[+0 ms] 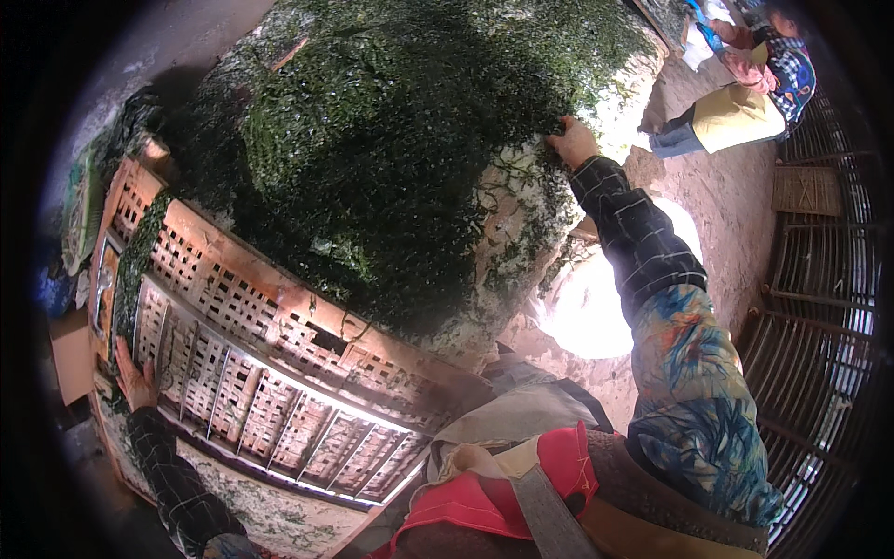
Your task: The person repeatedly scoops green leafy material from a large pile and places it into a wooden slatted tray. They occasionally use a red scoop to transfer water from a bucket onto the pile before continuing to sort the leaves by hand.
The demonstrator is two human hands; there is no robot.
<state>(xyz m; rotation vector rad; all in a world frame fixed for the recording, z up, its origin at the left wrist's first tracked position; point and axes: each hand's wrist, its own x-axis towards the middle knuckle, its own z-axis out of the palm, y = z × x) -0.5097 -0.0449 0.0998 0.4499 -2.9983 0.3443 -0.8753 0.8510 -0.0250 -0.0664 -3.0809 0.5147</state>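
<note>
A broad heap of dark green, wet-looking leaves spreads over a pale sheet or board. At its right edge is my right hand, fingers bent against the leaves; whether they grip any is hidden. To the lower left, a woven slatted panel carries a metal rack with thin bars. A narrow strip of the same leaves lies along the panel's left end. My left hand rests at the strip's lower end, thumb apart from the straight fingers.
A person with blue gloves bends at the upper right, beside white bags. Bright light falls on the floor right of the heap. A barred slat wall runs along the right. A cardboard box stands at the far left.
</note>
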